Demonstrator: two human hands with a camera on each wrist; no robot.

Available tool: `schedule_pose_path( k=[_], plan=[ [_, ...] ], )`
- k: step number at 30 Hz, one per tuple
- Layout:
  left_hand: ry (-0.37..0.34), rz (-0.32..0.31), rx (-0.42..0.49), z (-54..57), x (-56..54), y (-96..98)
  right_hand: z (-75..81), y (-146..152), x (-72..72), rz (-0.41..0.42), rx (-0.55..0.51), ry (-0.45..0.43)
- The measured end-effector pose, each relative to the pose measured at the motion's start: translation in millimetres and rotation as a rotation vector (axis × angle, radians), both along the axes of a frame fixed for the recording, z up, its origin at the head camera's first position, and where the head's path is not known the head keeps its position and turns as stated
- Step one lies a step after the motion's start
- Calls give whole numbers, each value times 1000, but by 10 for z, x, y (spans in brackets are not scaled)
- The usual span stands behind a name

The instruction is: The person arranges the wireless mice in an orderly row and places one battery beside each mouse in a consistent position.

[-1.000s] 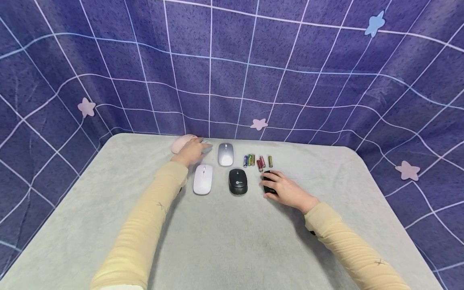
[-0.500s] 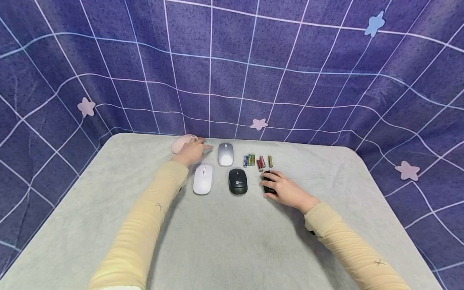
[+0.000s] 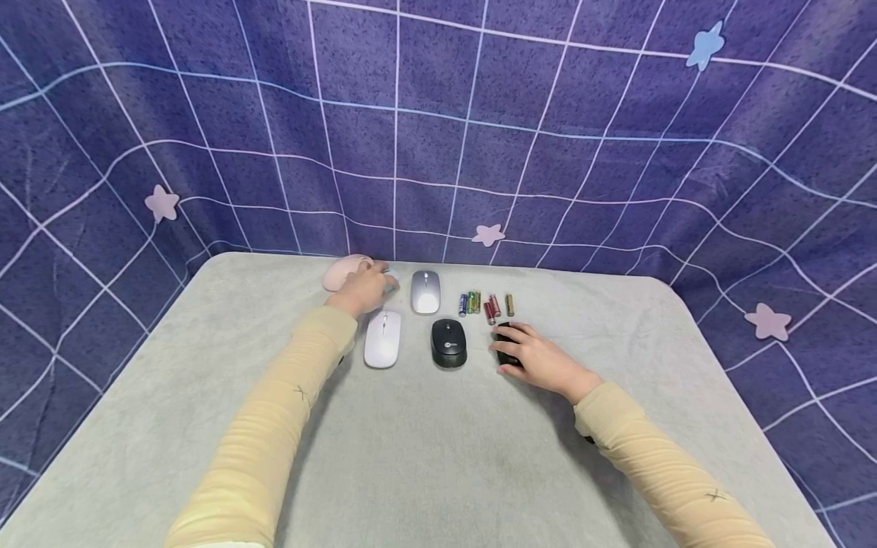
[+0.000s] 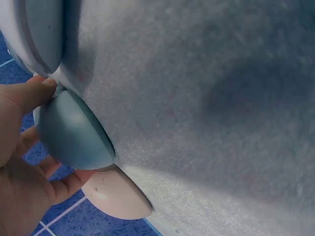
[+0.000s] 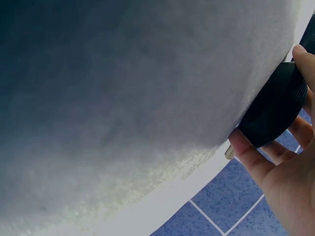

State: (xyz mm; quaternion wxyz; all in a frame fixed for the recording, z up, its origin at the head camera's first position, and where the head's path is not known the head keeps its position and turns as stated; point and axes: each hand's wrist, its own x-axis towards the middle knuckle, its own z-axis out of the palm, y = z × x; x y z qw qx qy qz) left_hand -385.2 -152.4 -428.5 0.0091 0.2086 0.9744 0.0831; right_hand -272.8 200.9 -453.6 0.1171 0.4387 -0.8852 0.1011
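At the far left of the table, my left hand lies over a teal computer mouse, with thumb and fingers holding its sides. In the head view the hand hides most of that mouse. A pink mouse sits beside it on the left. My right hand grips a black mouse by its sides, resting it on the table. Between the hands are a white mouse, a silver-grey mouse and another black mouse.
Several small batteries, among them a blue one, a red one and a gold one, lie behind the right hand. A grey cloth covers the table. A blue gridded curtain hangs behind its back edge.
The fingers of my left hand have drawn in slightly round the teal mouse. My right hand stays where it was on the black mouse.
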Motion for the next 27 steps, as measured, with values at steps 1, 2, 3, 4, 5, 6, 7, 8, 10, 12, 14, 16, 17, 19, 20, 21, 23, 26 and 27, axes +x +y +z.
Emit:
schedule_pose_path(
  k=[1, 2, 3, 4, 5, 6, 7, 8, 10, 12, 14, 16, 17, 19, 20, 21, 23, 26, 27],
  plan=[
    [6, 0, 2, -4, -2, -1, 2, 0, 0, -1, -3, -8],
    [14, -3, 5, -2, 5, 0, 3, 1, 1, -2, -2, -11],
    [20, -5, 8, -3, 8, -3, 3, 2, 1, -4, -2, -14],
    [23, -4, 12, -2, 14, -5, 2, 3, 0, -5, 0, -15],
    [28, -5, 14, -3, 19, -7, 1, 4, -1, -6, 1, -16],
    [33, -7, 12, -4, 24, -11, 0, 5, -2, -6, 1, -16],
    [36, -6, 10, -6, 30, -16, -2, 5, -2, -4, -1, -16],
    [39, -5, 8, -5, 36, -19, -2, 5, -3, -2, -4, -15],
    [38, 2, 0, -7, 45, -27, -3, 3, -3, 4, -8, -7],
    [35, 10, -1, -6, 54, -33, -3, 2, -3, 11, -11, 3],
    [32, 16, 5, -5, 60, -42, -2, 0, -4, 17, -13, 9],
    [34, 21, 15, -5, 67, -49, -2, 0, -5, 19, -10, 15],
    [38, 24, 19, -4, 69, -52, -4, 0, -7, 19, -12, 14],
    [54, 24, 20, -3, 76, -58, -11, 1, -10, 19, -10, 16],
    [63, 24, 19, -1, 80, -61, -14, 2, -11, 19, -7, 18],
    [71, 26, 18, 2, 84, -62, -17, 3, -12, 18, -5, 21],
    [92, 24, 21, 14, 95, -65, -25, 6, -14, 16, -3, 24],
    [119, 26, 26, 47, 123, -61, -28, 8, -16, 16, -5, 22],
    [126, 27, 28, 60, 135, -58, -27, 7, -16, 16, -6, 22]
  ],
)
